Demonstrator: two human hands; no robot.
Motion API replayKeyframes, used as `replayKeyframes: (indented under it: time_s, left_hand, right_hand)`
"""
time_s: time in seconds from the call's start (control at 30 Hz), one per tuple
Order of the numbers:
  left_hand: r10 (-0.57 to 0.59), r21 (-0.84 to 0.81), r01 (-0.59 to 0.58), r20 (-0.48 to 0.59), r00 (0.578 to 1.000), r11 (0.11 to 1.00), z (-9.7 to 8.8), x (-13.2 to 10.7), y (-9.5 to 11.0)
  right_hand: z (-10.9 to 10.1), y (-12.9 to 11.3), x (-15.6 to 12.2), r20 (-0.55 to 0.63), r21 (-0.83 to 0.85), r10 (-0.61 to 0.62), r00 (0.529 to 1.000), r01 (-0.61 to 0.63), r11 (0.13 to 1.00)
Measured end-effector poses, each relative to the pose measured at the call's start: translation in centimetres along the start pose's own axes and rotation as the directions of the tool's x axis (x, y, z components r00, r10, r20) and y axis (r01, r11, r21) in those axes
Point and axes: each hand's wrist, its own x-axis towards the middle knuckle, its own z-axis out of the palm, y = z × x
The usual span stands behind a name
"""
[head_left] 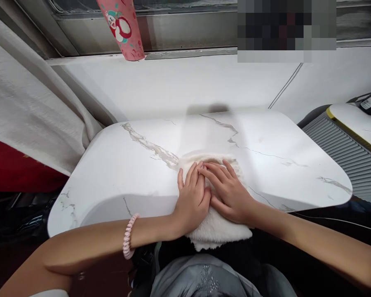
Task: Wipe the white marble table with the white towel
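A fluffy cream-white cloth lies near the middle of the front edge of the white marble-patterned table, its near end hanging over the edge. Pressing on the cloth from above, my left hand has its fingers stretched forward and lying flat. My right hand rests beside it on the same cloth, fingers extended and a little apart. The fingertips of both hands meet near the cloth's far part, where a raised fold shows. Part of the cloth is hidden under my hands. A pink coil band is around my left wrist.
Behind the table is a white wall panel with a window ledge, where a pink patterned object stands. A pale curtain hangs at left. Right of the table are a grey ribbed surface and a second white tabletop holding a black item.
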Motion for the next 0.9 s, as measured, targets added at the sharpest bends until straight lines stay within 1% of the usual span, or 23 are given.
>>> replayKeyframes:
  time_s: [0.1,0.17,0.3,0.43,0.57,0.67,0.73,0.83,0.9]
  left_hand:
    - [0.013,0.045,-0.013,0.005,1.0,0.999,0.1,2.1,-0.1]
    - [0.016,0.087,-0.017,0.01,1.0,0.996,0.1,4.1,-0.5]
    - [-0.011,0.135,0.016,-0.038,0.999,0.991,0.0,9.6,-2.0]
    - [-0.026,0.129,0.04,-0.108,0.994,0.991,0.0,15.6,-3.6]
    - [-0.017,0.106,0.034,-0.156,0.988,0.994,0.0,20.2,-4.4]
    - [-0.015,0.108,0.034,-0.173,0.985,0.994,0.2,22.5,-4.6]
    - [-0.019,0.12,0.04,-0.175,0.984,0.992,0.4,23.6,-4.6]
    - [-0.046,0.127,0.07,-0.186,0.981,0.989,0.6,24.4,-4.4]
    - [-0.069,0.126,0.093,-0.186,0.98,0.988,0.7,24.2,-4.1]
  right_hand:
    - [-0.3,2.1,1.3,-0.033,0.035,-0.019,0.999,0.02,0.999]
    - [-0.3,3.7,2.6,-0.053,0.043,-0.018,0.998,0.02,0.999]
    - [-0.3,7.6,6.2,-0.071,0.055,0.027,0.997,-0.023,0.998]
    - [-0.3,11.5,10.2,-0.088,0.05,0.107,0.99,-0.103,0.993]
    - [-0.4,15.0,13.3,-0.119,0.029,0.159,0.98,-0.157,0.987]
    - [-0.7,16.9,14.7,-0.128,0.023,0.175,0.976,-0.174,0.984]
    - [-0.9,17.7,15.2,-0.131,0.033,0.188,0.973,-0.185,0.982]
    - [-1.1,18.2,15.5,-0.135,0.042,0.215,0.967,-0.211,0.977]
    - [-1.2,18.0,15.3,-0.135,0.035,0.223,0.965,-0.221,0.975]
